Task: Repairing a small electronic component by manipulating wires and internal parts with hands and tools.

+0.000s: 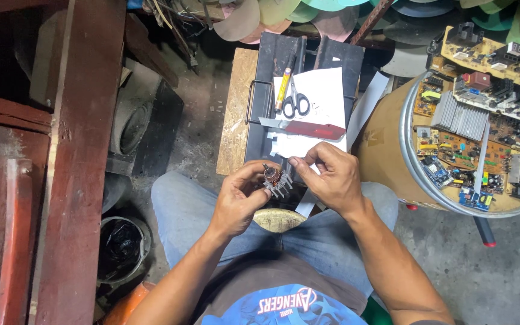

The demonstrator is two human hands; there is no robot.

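Both forearms rise from the bottom edge of the frame and converge just below centre, above the person's lap in blue jeans (182, 207). Elbows spread wide, wrists angled inward.

Left hand (240, 198): palm turned up and toward the centre, fingers curled. It cradles a small motor armature (275, 180), a part with a copper-brown wound head and pale metal fins fanning down and to the right. Thumb and forefinger close around the brown end; the grip is firm, not a full fist.

Right hand (331, 174): back of the hand toward the camera, fingers bent, thumb and forefinger pinched together just right of the armature's top. Whether the fingertips hold a wire or a strip I cannot tell; too small. The pinch sits just beside the armature, very near the left fingertips. The two hands nearly meet over the part.

The armature lies between the hands, at frame centre, slightly nearer the left palm.

Surroundings: directly above the hands, a dark metal case (260, 120) stands on a board, with white paper sheets (326, 96) on top, black-handled scissors (296, 102) on the paper, a yellow marker-like tube (283, 89) beside them, and a red flat piece (314, 129) below. At right, a round drum (386, 156) topped with a heap of circuit boards (482, 138). Left side of the frame: red-brown timber beams (82, 162). Lower left, a black bucket (121, 247) on the concrete floor.
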